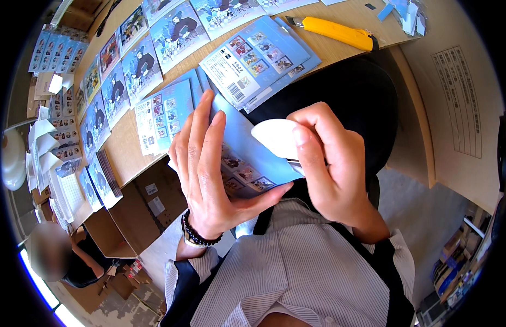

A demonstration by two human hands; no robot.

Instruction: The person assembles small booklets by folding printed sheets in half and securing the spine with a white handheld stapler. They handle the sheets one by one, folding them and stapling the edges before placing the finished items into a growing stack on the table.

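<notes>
My left hand (209, 169) grips a light blue printed packet (246, 143). Its fingers lie along the packet's left side, and the thumb presses the lower edge. Rows of small pictures show on the packet below a plain blue area. Between thumb and bent forefinger, my right hand (332, 169) pinches a flat white piece with a rounded edge (275, 136), held over the packet's right part. A small grey metallic edge (295, 164) shows under the right thumb; what it belongs to is hidden.
Similar blue packets (253, 62) lie stacked at the table's near edge. Rows of illustrated packets (141, 68) cover the wooden table (134, 126). A yellow utility knife (337, 32) lies at the far right. Cardboard boxes (114, 229) stand below left, and another person (87, 256) is at lower left.
</notes>
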